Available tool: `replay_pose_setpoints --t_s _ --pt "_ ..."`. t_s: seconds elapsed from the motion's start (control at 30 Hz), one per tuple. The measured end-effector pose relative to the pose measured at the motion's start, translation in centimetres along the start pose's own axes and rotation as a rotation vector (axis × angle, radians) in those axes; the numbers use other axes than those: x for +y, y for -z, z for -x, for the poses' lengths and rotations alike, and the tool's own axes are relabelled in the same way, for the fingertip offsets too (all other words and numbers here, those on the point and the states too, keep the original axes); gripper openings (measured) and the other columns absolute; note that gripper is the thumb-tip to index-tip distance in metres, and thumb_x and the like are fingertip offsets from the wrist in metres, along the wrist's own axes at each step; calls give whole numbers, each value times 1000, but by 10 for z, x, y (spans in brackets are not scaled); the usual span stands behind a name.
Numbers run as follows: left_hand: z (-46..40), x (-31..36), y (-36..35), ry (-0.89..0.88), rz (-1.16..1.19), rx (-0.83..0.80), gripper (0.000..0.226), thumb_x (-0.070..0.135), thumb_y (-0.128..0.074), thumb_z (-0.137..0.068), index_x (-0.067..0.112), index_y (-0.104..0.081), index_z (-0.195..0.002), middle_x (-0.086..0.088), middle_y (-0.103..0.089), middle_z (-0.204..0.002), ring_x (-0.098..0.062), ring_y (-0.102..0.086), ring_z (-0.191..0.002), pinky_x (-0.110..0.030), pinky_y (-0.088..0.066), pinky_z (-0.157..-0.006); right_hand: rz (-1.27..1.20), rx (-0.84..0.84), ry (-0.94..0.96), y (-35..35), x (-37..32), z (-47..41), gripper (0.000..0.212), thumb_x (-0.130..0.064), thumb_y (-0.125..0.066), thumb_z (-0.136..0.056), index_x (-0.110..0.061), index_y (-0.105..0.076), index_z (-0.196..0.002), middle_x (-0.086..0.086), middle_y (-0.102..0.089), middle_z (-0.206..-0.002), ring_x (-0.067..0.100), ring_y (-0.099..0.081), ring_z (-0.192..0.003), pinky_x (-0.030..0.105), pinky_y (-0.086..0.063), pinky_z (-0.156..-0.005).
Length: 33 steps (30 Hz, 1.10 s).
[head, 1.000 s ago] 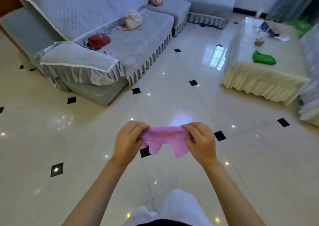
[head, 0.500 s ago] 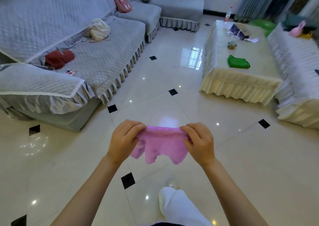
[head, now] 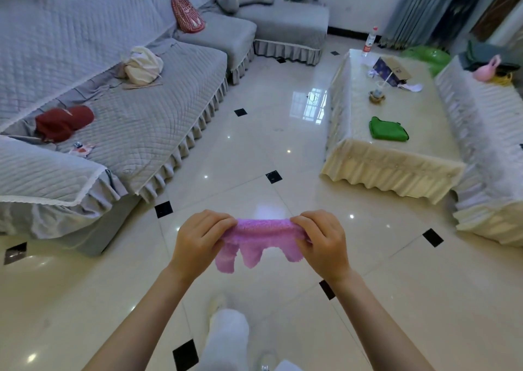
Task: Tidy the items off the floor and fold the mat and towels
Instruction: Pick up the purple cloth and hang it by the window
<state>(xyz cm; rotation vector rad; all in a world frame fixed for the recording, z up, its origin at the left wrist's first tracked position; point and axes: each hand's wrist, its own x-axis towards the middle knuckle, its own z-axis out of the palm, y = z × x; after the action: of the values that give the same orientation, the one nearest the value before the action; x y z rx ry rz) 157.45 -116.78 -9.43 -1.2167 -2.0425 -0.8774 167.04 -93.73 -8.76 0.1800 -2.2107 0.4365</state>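
Observation:
A small fluffy pink towel (head: 261,242) hangs folded between my two hands, low in the middle of the view and above the tiled floor. My left hand (head: 199,242) pinches its left top edge and my right hand (head: 321,242) pinches its right top edge. The towel's lower edge droops in loose flaps. A folded green towel (head: 388,129) lies on the cream-covered coffee table (head: 390,158) ahead to the right.
A grey covered sofa (head: 135,121) runs along the left, with a red cap (head: 63,121), a cream bundle (head: 143,65) and a red cushion (head: 186,14) on it. A white covered seat (head: 486,158) stands at the right. The table also bears a bottle (head: 370,39), a box (head: 392,70) and a cup.
The view has swung right and moved forward, bringing the coffee table and right seat closer. Both hands keep the same hold on the pink towel, which sags a little more.

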Motion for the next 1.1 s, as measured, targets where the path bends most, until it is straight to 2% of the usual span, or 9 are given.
replay_pose_setpoints --t_s 0.17,0.3,0.43,0.57,0.67,0.73,0.9,1.1 --pt "-50 -71 -31 -42 33 -6 19 5 -42 -95 14 -59 -94 -5 -69 -79 -17 -58 -71 -24 -44 -62 36 42 -27 -53 39 -46 18 3 -52 -71 -3 -69 -73 6 -64 -70 16 -50 -67 23 -41 -60" --pt "-97 -137 -54 -110 52 -16 13 4 -59 -86 14 -60 -94 -4 -70 -80 -16 -59 -72 -24 -45 -64 56 64 -37 -98 72 -90 16 2 -54 -73 -5 -68 -75 6 -64 -70 15 -51 -68 23 -42 -60" --pt "-142 -200 -75 -132 86 -33 28 -3 -72 -73 13 -62 -93 -3 -69 -81 -16 -61 -71 -28 -47 -62 75 71 -38 -137 102 -134 16 1 -56 -75 -11 -62 -84 6 -64 -71 15 -51 -69 25 -42 -59" --pt "-183 -252 -95 -169 121 -75 28 -3 -70 -74 13 -62 -95 -3 -69 -83 -16 -59 -74 -30 -47 -62 130 85 -52 -169 132 -176 13 -1 -55 -80 -10 -63 -83 6 -64 -72 15 -51 -70 27 -43 -57" --pt "-215 -284 -115 -172 146 -90 26 -1 -68 -76 13 -61 -96 -4 -69 -85 -20 -61 -73 -32 -48 -61 173 104 -78 -191 157 -202 27 -8 -47 -89 -5 -69 -75 6 -64 -70 17 -52 -66 27 -43 -56" --pt "-236 -303 -132 -187 156 -86 16 2 -65 -81 11 -64 -94 -4 -69 -84 -20 -60 -72 -32 -48 -62 206 129 -111 -205 178 -220 29 -11 -44 -90 -6 -68 -76 6 -64 -70 18 -54 -64 24 -41 -56" --pt "-284 -344 -186 -189 143 -89 15 5 -61 -84 14 -61 -97 -4 -69 -84 -20 -60 -70 -32 -48 -60 258 126 -133 -237 241 -257 18 -1 -54 -76 -3 -71 -71 6 -64 -68 14 -51 -68 21 -39 -57" --pt "-345 -384 -259 -167 101 -57 10 9 -53 -92 14 -61 -94 -3 -69 -81 -17 -59 -71 -29 -46 -60 206 77 -76 -269 340 -305 9 3 -64 -72 -4 -70 -72 5 -63 -68 14 -51 -66 23 -42 -54"
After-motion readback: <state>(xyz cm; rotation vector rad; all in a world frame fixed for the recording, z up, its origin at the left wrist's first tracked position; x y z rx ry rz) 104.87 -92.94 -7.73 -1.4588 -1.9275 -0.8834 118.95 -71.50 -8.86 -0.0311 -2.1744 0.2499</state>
